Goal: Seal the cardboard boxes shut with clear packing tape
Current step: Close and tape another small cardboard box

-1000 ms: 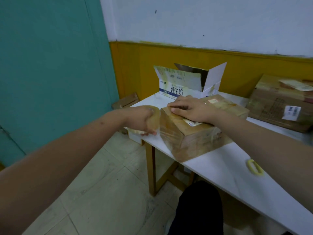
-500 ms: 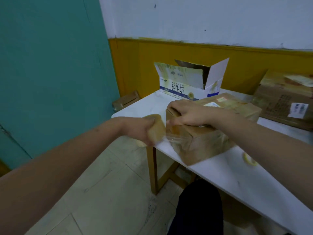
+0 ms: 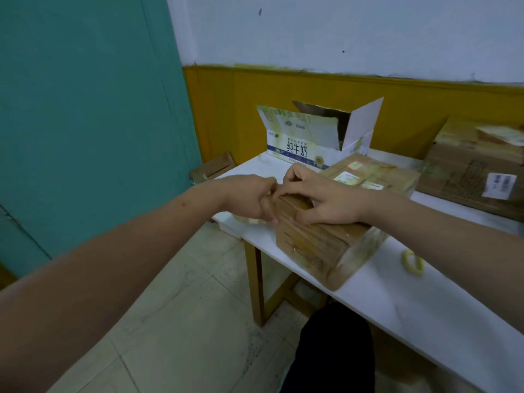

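A brown cardboard box (image 3: 317, 251), glossy with clear tape, sits at the left end of the white table (image 3: 425, 313). My left hand (image 3: 249, 198) is curled round the tape roll (image 3: 251, 221), which is mostly hidden under it, right at the box's top left corner. My right hand (image 3: 323, 199) lies on the box top with bent fingers. Its fingertips meet the left hand at that corner and appear to pinch the tape strip there. The strip itself is hard to make out.
An open white milk carton (image 3: 309, 137) stands behind the box. A larger brown box (image 3: 476, 177) lies at the back right. A yellow-green ring (image 3: 412, 262) rests on the table to the right. A small carton (image 3: 212, 170) sits on the floor, and my dark-clothed leg (image 3: 331, 350) is below the table edge.
My left hand carried the roll from beside the box's left face up to its top corner. My right hand went from pressing flat to bent fingers meeting the left hand.
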`<state>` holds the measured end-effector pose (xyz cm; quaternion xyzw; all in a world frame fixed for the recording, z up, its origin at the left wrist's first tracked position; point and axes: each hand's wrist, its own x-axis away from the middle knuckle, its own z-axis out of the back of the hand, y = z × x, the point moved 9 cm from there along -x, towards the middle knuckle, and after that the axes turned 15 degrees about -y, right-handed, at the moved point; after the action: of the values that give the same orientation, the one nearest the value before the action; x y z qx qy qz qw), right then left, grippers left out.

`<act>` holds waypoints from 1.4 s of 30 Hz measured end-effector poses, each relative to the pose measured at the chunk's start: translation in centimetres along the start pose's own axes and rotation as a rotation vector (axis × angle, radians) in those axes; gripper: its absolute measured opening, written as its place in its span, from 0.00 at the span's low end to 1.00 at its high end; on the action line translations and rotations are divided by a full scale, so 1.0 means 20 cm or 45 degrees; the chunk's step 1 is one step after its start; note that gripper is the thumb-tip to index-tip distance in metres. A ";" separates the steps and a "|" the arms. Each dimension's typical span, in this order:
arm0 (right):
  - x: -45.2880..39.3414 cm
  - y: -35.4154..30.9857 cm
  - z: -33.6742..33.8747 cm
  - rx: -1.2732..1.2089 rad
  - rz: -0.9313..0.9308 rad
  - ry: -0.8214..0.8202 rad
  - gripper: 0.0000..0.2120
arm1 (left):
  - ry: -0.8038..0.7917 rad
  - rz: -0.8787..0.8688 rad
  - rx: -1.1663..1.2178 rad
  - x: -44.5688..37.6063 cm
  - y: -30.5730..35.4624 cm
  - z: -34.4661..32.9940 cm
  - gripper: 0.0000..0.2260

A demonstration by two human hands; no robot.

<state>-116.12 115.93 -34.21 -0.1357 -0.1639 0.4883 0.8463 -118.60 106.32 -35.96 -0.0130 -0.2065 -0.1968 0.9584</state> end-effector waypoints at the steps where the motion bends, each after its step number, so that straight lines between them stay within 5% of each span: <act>1: 0.01 0.00 0.00 -0.001 0.004 -0.003 0.28 | -0.024 -0.065 0.118 0.00 0.01 -0.02 0.22; 6: 0.11 0.01 -0.02 -0.047 -0.222 -0.066 0.28 | 0.133 -0.139 0.136 0.03 0.06 0.00 0.23; 8: 0.15 0.02 -0.04 0.222 -0.479 -0.067 0.34 | 0.164 -0.114 0.066 0.03 0.08 0.01 0.24; 10: 0.17 0.01 -0.06 0.404 -0.599 -0.014 0.29 | 0.220 -0.126 0.052 0.03 0.10 0.03 0.24; 13: 0.17 -0.03 -0.05 0.333 -0.464 -0.001 0.25 | 0.371 -0.170 0.052 0.06 0.11 0.02 0.24; 20: 0.24 0.02 -0.03 0.323 -0.408 -0.242 0.36 | 0.548 -0.214 0.321 0.07 0.07 -0.13 0.33; 28: 0.32 0.07 -0.10 0.353 -0.636 -0.115 0.30 | 0.187 -0.132 0.814 0.14 -0.17 -0.45 0.41; 33: 0.42 0.00 -0.11 0.166 -0.417 -0.153 0.29 | 0.611 -0.241 0.943 0.29 -0.11 -0.39 0.19; 42: 0.61 0.01 -0.12 0.038 -0.431 -0.160 0.33 | 0.878 -0.193 1.106 0.26 0.02 -0.33 0.21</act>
<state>-109.72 126.46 -34.67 -0.0627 -0.2295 0.3487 0.9066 -111.44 104.04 -39.84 0.4630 0.0565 -0.1547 0.8709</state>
